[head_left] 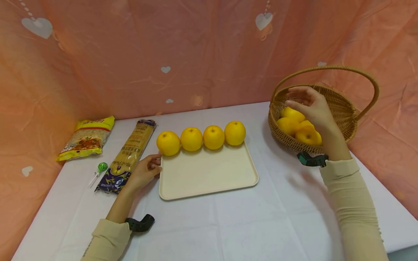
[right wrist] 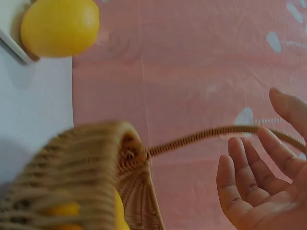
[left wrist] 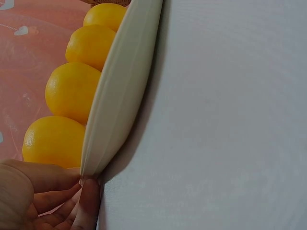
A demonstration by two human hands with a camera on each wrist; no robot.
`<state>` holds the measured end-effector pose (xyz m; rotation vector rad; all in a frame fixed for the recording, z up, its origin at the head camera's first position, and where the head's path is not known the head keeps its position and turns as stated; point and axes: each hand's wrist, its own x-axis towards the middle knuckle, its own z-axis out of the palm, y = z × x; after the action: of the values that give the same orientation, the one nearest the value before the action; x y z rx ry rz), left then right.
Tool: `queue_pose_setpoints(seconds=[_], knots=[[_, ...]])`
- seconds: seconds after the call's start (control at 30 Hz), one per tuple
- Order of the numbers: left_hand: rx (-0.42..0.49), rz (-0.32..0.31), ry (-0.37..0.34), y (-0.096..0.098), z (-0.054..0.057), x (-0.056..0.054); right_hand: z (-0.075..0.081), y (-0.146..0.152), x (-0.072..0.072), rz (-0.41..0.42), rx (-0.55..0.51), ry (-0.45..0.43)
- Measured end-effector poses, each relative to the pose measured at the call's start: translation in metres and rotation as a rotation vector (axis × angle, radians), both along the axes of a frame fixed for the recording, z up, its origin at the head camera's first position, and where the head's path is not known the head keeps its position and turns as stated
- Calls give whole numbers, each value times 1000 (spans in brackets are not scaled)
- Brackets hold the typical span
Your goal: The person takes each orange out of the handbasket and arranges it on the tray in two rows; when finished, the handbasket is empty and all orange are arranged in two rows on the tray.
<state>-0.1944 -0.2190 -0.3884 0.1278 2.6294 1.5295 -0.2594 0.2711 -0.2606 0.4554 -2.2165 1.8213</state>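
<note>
A cream rectangular tray [head_left: 209, 174] lies on the table, with a row of yellow-orange oranges [head_left: 213, 137] along its far edge. My left hand [head_left: 145, 172] pinches the tray's left rim; the left wrist view shows thumb and fingers meeting at the tray edge [left wrist: 127, 91] beside the nearest orange [left wrist: 55, 141]. Over the wicker basket [head_left: 341, 114] at the right, my right hand [head_left: 311, 108] hovers with fingers relaxed and nothing in it. Several more oranges [head_left: 289, 125] lie inside the basket. In the right wrist view the palm [right wrist: 268, 206] faces up near the basket handle [right wrist: 201, 136].
Left of the tray lies a long pack of spaghetti [head_left: 130, 156]. A green lollipop [head_left: 102, 167] and a yellow food bag [head_left: 87, 137] are farther left. Behind the table hangs a pink curtain [head_left: 209, 47] with hearts. The basket's tall handle [head_left: 375, 90] arches above it.
</note>
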Motion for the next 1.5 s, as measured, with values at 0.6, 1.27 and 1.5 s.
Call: queue_pose_setpoints(seconds=[0.6, 1.27, 1.5], knots=[[-27, 16, 0, -1, -2, 0, 15, 28, -26, -147, 173, -130], [-39, 17, -11, -2, -2, 0, -9, 52, -55, -219, 198, -189], [-41, 19, -1, -4, -1, 0, -11, 49, -58, -236, 362, -240]])
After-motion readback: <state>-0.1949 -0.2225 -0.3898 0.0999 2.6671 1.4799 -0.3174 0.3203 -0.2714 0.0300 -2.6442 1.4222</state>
